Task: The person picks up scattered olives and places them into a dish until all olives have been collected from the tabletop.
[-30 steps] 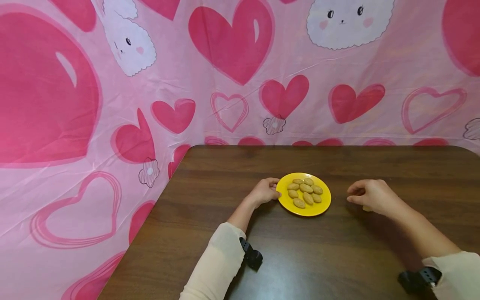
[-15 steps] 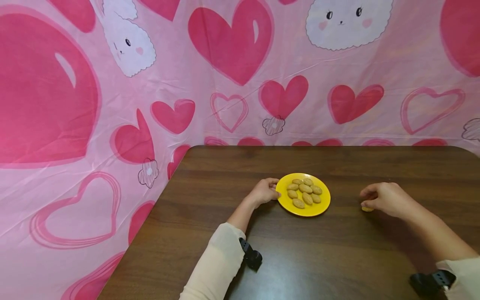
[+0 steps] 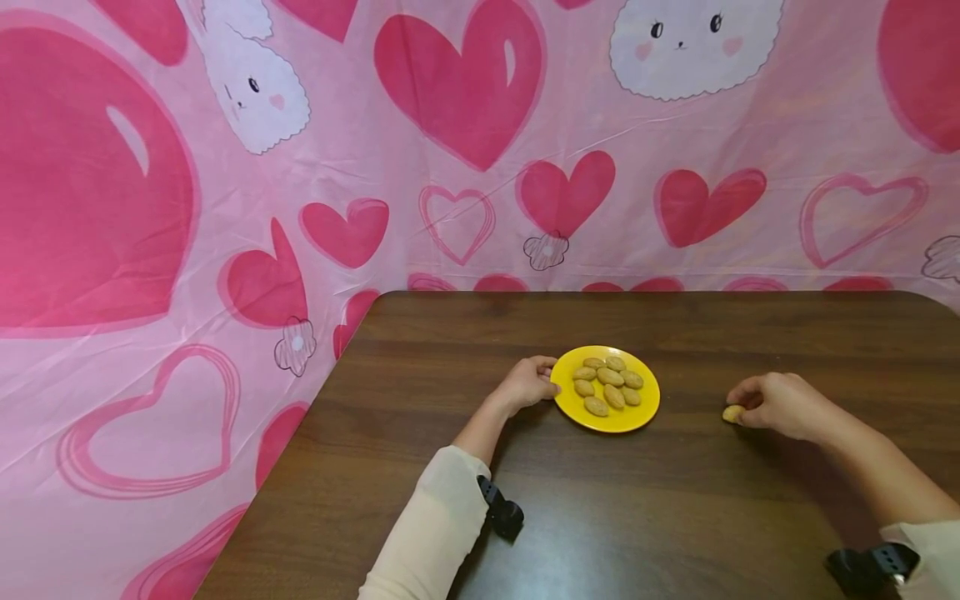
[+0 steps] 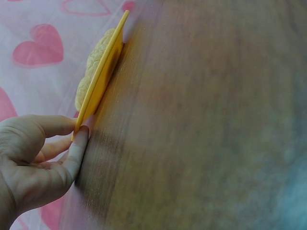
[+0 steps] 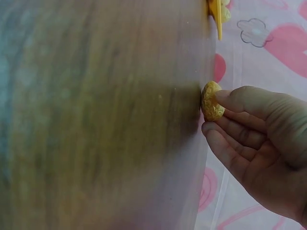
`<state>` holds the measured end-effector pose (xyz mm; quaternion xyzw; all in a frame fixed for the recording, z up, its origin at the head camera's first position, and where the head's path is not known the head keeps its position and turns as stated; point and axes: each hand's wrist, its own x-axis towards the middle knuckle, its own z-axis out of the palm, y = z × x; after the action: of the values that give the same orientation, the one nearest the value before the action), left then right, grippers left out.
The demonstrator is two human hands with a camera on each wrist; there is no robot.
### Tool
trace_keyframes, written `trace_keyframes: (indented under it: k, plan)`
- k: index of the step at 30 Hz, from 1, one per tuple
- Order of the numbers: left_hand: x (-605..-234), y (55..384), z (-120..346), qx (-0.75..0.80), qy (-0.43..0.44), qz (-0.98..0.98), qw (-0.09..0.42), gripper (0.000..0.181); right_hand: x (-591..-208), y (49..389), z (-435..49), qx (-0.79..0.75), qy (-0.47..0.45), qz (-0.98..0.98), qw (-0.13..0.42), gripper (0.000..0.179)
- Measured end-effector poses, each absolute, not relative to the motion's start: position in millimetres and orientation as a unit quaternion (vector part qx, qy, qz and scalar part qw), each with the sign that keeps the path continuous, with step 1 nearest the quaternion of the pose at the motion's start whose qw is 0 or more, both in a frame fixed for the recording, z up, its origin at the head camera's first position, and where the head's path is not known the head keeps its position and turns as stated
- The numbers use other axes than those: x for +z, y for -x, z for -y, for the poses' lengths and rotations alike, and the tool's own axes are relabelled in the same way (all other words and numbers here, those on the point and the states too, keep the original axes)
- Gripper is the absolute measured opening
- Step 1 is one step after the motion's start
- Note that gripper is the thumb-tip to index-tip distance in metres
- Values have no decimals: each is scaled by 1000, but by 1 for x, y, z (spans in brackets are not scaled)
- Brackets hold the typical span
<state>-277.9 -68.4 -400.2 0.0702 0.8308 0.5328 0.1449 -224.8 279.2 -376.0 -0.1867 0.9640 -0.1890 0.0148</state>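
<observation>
On the wooden table stands a yellow plate (image 3: 647, 410) bearing several small oval, wrinkled yellow-brown pieces (image 3: 610, 377). My left hand (image 3: 528, 383) pinches its left rim between thumb and fingers, as the left wrist view also shows at the plate edge (image 4: 98, 81). To the right of the plate, one more wrinkled oval piece (image 3: 732, 413) lies on the table. My right hand (image 3: 787, 406) has thumb and fingertips at this piece; in the right wrist view the thumb (image 5: 240, 99) presses against the oval piece (image 5: 211, 103), with a finger behind it.
The brown table (image 3: 637, 508) runs back to a pink heart-printed cloth (image 3: 480, 208), which also hangs along the left side. Dark devices are strapped on both wrists, such as the left wrist camera (image 3: 506, 518).
My right hand has moved right and slightly nearer, its fingertips now at the loose oval piece, which shows more plainly. My left hand and the plate have stayed put.
</observation>
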Motion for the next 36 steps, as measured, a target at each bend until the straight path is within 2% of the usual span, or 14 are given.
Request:
trace_keyframes:
  k: [11,26,36]
  plan:
    - [-398,276,69,537,-73,-828,143,48,-376,225,-279,-190,190,-963,8,12]
    - [-399,277,70,533,-75,-831,143,49,-378,223,-277,-197,213,-957,22,15]
    - [-400,278,69,536,-73,-828,149,49,-378,225,-270,-208,202,-957,-15,17]
